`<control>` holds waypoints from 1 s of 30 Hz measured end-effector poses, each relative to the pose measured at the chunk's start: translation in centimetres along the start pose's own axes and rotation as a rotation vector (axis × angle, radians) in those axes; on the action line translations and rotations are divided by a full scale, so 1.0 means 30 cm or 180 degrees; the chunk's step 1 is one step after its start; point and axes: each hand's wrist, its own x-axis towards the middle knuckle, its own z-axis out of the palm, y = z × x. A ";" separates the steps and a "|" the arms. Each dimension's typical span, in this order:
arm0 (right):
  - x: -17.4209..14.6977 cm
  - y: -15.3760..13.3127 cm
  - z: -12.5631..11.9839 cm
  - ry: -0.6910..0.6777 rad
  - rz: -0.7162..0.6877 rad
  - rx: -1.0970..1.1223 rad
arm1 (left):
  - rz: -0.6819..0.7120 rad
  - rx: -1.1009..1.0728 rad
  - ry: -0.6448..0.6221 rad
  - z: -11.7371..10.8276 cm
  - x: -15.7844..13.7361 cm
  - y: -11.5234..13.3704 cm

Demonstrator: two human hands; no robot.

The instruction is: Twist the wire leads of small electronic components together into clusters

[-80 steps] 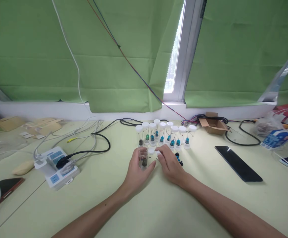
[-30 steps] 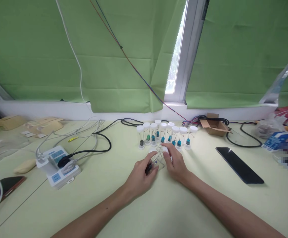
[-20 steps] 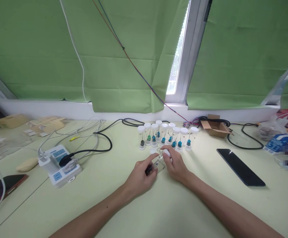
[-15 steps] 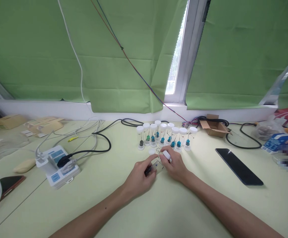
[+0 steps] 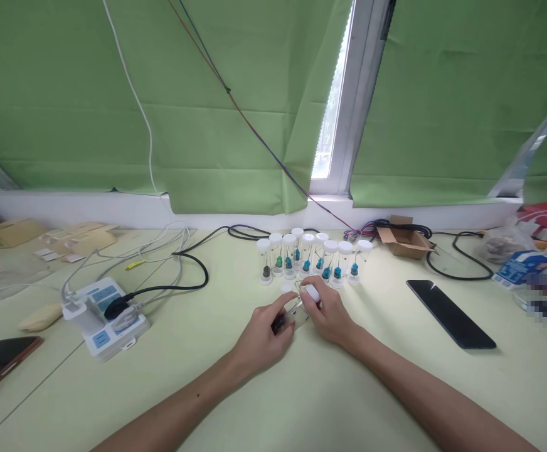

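Observation:
My left hand (image 5: 261, 333) is closed around the lower end of a small clear tube (image 5: 295, 309), where a dark piece shows between thumb and fingers. The tube lies tilted between both hands. Gripped by my right hand (image 5: 329, 312) is a white cap (image 5: 312, 293) at the tube's upper end; I cannot tell whether it is fully seated. Thin wires show near the fingertips. Just beyond the hands stand several clear capped tubes (image 5: 307, 256), upright in a cluster, most with blue pieces inside, one green and one dark. A whitish round piece (image 5: 286, 286) sits in front of them.
To the left lie a white power strip (image 5: 125, 333) with plugs and cables, and a phone (image 5: 3, 361). On the right are a black phone (image 5: 450, 314), an open cardboard box (image 5: 408, 245) and a blue-and-white pack (image 5: 522, 269). Black cables (image 5: 193, 288) run along the back.
The view has shifted slightly, so everything sits a little further left. Both hands keep their hold on the tube and cap, with barely any movement.

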 end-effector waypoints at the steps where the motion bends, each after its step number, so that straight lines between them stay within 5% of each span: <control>1: 0.000 -0.001 0.000 -0.0020 -0.0002 -0.0006 | 0.0008 -0.0008 0.0003 0.000 0.000 0.000; 30: 0.006 -0.003 -0.012 -0.0137 0.0100 0.0166 | 0.0179 0.0186 -0.0179 0.000 -0.005 0.000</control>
